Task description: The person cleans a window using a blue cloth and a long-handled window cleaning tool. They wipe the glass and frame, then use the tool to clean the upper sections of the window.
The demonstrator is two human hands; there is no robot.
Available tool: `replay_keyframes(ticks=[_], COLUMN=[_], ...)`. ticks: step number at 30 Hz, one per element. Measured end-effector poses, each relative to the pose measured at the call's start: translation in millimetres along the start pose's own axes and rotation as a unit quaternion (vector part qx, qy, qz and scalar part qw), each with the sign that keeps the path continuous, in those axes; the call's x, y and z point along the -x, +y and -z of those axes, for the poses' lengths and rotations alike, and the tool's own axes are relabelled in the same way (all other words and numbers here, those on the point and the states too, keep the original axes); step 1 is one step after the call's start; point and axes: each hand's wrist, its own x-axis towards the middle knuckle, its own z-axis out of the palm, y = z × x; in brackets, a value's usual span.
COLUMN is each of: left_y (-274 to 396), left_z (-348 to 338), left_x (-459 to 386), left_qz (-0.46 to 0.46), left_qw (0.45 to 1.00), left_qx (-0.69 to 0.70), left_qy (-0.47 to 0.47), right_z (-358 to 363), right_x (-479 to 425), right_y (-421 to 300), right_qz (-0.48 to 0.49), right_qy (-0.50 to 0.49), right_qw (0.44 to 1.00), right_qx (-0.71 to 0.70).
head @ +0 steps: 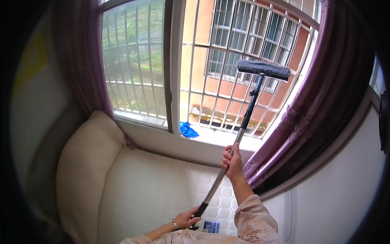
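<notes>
A long-handled window squeegee [249, 105] with a grey fluffy pad slants up across the view, its head raised in front of the metal window bars [217, 94]. My right hand [233, 161] is wrapped around the middle of its metal pole, just below the window sill. Lower down, my left hand [186, 219] grips the black end of the same pole, with a bracelet on the wrist. Whether the pad touches the bars I cannot tell. A crumpled blue cloth or bag [189, 130] lies on the sill at the left of the open window section.
A quilted mattress [152, 183] lies below the window, with a beige cushion [88, 158] at its left and a small printed item [211, 227] near me. Purple curtains [323, 100] hang on both sides. A sliding glass pane [137, 67] covers the left window section.
</notes>
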Motion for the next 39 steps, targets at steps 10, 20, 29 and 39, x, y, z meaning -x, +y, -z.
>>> replay_keyframes(ticks=[10,20,29,39], left_y=[114.0,219.2,294.2,383.9], left_z=[319.1,325.8,342.9,382.9], left_x=[-183.3,-428.1,-553.2,-666.6], left_qz=[-0.228,-0.128,-0.235,-0.369], left_qw=[0.870,0.985,0.891,0.871], left_qx=[-0.239,0.100,0.388,0.314], left_qy=[0.366,0.063,0.000,0.084], right_z=[26.4,-77.3,-13.9,122.0], right_x=[-105.2,-242.9,-360.8,-437.7], right_y=[-55.5,-58.8,-49.5,-58.6], right_qz=[-0.006,0.011,0.210,0.185], right_qy=[-0.042,-0.134,-0.259,-0.107], right_qw=[0.985,0.987,0.890,0.916], right_qx=[0.168,0.091,0.312,0.341])
